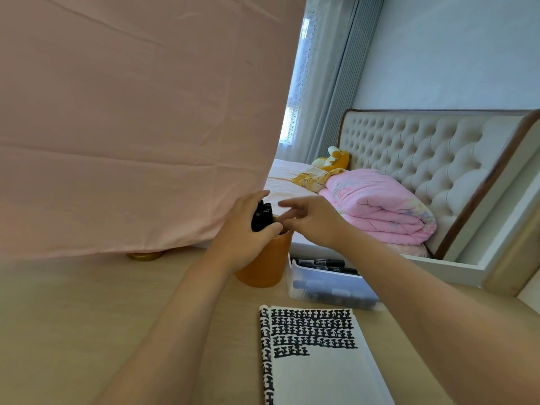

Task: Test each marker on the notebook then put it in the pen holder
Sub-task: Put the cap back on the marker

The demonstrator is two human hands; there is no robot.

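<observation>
**Operator:** Left hand (248,229) first: I have it wrapped round the bundle of black markers (262,216) standing in the orange pen holder (267,266), fingers behind, thumb in front, closed on them. Right hand (314,222) hangs just beside the holder's rim with fingers spread and loose. I see nothing in it.

**Observer:** Where does everything sit?

**Operator:** Only the head view to go on. The holder stands toward the far side of the counter (87,317), under the hanging pink cloth (131,112). Just to its right is a clear plastic bin (330,290), and several black markers lie in it, two showing above its rim. The notebook (318,363) lies open at the near edge, in front of the bin.

**Observer:** How far along are you?

**Operator:** Well into it, I'd judge. The notebook page carries five rows of heavy black test marks, the last row only partly filled, and more run down the left margin. A good handful of markers already stands in the holder. The ones in the bin look untested, so each needs a stroke on the page before it joins the rest. How many lie deeper in the bin I can't tell through the cloudy wall.
</observation>
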